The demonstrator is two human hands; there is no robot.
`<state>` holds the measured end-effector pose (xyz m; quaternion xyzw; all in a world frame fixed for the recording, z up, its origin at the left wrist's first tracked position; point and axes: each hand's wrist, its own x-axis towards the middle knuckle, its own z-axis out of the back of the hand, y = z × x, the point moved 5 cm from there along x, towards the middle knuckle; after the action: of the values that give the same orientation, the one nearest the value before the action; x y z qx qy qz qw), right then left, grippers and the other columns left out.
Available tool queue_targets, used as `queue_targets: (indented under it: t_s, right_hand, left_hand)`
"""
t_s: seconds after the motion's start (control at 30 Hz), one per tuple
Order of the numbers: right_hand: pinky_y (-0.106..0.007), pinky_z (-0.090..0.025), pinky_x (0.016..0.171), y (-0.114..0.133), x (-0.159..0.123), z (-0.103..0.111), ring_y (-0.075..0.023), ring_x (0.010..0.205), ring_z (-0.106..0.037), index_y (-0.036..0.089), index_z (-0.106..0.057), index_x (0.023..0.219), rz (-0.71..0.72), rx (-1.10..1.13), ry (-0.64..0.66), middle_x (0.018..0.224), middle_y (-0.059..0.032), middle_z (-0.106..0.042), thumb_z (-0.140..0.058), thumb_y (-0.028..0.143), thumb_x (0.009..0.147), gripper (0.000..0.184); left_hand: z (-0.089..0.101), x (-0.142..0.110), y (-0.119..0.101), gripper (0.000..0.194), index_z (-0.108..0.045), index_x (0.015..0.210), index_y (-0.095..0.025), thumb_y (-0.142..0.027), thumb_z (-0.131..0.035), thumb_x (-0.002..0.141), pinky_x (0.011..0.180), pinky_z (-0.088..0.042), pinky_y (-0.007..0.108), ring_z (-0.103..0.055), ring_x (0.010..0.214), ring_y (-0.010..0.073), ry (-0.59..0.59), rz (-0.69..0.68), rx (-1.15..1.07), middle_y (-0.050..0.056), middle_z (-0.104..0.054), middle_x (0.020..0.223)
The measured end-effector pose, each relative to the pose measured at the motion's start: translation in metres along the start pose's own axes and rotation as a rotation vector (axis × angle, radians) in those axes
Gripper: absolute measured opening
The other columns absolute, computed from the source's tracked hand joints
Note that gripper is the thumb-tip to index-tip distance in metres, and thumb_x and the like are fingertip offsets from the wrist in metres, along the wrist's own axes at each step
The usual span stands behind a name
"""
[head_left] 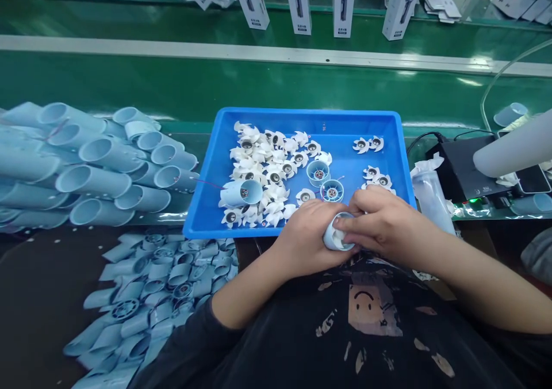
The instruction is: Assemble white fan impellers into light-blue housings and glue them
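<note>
Snugly, the left hand and right hand grip a short pale blue plastic sleeve between them, just off the tray's near rim. The right fingers curl over its top edge, while the left hand cups its other side. Its long axis tilts toward the person's chest, and something white shows in its open mouth. Just beyond the hands, a blue plastic tray holds white impeller blades and blue sleeves with motors. Farther left, long pale blue tubes lie stacked, with shorter sleeves scattered below them. Farther right stands a black electronic unit.
</note>
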<state>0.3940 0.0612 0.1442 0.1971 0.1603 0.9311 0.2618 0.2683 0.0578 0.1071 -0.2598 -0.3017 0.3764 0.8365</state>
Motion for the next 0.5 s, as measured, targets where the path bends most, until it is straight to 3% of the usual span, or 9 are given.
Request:
queue_targets:
  t_s: [0.07, 0.13, 0.23, 0.3, 0.43, 0.5]
  right_hand:
    - [-0.028, -0.032, 0.065, -0.001, 0.002, -0.002, -0.0137, 0.072, -0.041, 0.02, -0.071, 0.095, 0.041, 0.067, 0.048, 0.077, -0.0022, -0.048, -0.054, 0.029, 0.094, 0.02]
    - [-0.028, -0.032, 0.065, -0.002, 0.005, -0.005, -0.0134, 0.071, -0.041, 0.019, -0.072, 0.088, 0.025, 0.078, 0.049, 0.075, -0.0018, -0.048, -0.055, 0.028, 0.094, 0.02]
    - [-0.027, -0.032, 0.063, -0.002, 0.006, -0.004, -0.0122, 0.067, -0.042, 0.019, -0.071, 0.083, -0.054, 0.095, -0.079, 0.069, -0.0002, -0.046, -0.054, 0.026, 0.094, 0.021]
    - [-0.025, -0.034, 0.062, -0.001, 0.005, -0.002, -0.0112, 0.065, -0.043, 0.018, -0.07, 0.082, -0.095, 0.128, -0.16, 0.067, 0.0007, -0.047, -0.052, 0.025, 0.095, 0.023]
    - [-0.026, -0.034, 0.062, 0.007, 0.005, -0.006, -0.0108, 0.064, -0.042, 0.017, -0.068, 0.076, 0.09, 0.156, -0.021, 0.066, 0.0007, -0.052, -0.051, 0.022, 0.095, 0.026]
    - [-0.025, -0.034, 0.06, 0.003, 0.005, -0.007, -0.0103, 0.063, -0.042, 0.018, -0.068, 0.075, 0.101, 0.188, -0.038, 0.065, 0.0012, -0.053, -0.053, 0.022, 0.094, 0.025]
  left_hand:
    - [-0.003, 0.001, -0.002, 0.024, -0.06, 0.09, -0.019, -0.04, -0.064, 0.077, 0.064, -0.049, 0.03, -0.066, 0.074, 0.0189, 0.167, 0.019, -0.142, 0.002, -0.07, 0.082]
    - [-0.001, 0.002, -0.005, 0.02, -0.06, 0.085, -0.019, -0.037, -0.064, 0.076, 0.064, -0.048, 0.031, -0.066, 0.073, 0.02, 0.209, 0.023, -0.082, 0.003, -0.069, 0.079]
    - [0.01, 0.003, -0.009, 0.019, -0.06, 0.09, -0.018, -0.031, -0.056, 0.077, 0.074, -0.047, 0.04, -0.066, 0.078, 0.0263, -0.012, 0.036, 0.243, 0.007, -0.07, 0.081]
    - [0.015, 0.003, -0.012, 0.023, -0.06, 0.094, -0.017, -0.03, -0.054, 0.076, 0.078, -0.046, 0.043, -0.067, 0.08, 0.0274, -0.086, 0.051, 0.347, 0.008, -0.071, 0.083]
    - [0.003, 0.004, -0.015, 0.018, -0.059, 0.081, -0.021, -0.038, -0.061, 0.075, 0.063, -0.045, 0.032, -0.064, 0.066, 0.0191, 0.249, -0.01, 0.093, 0.0, -0.069, 0.072]
    - [0.006, 0.005, -0.017, 0.016, -0.06, 0.084, -0.02, -0.035, -0.06, 0.077, 0.063, -0.045, 0.032, -0.065, 0.067, 0.0193, 0.188, -0.029, 0.157, 0.001, -0.07, 0.075]
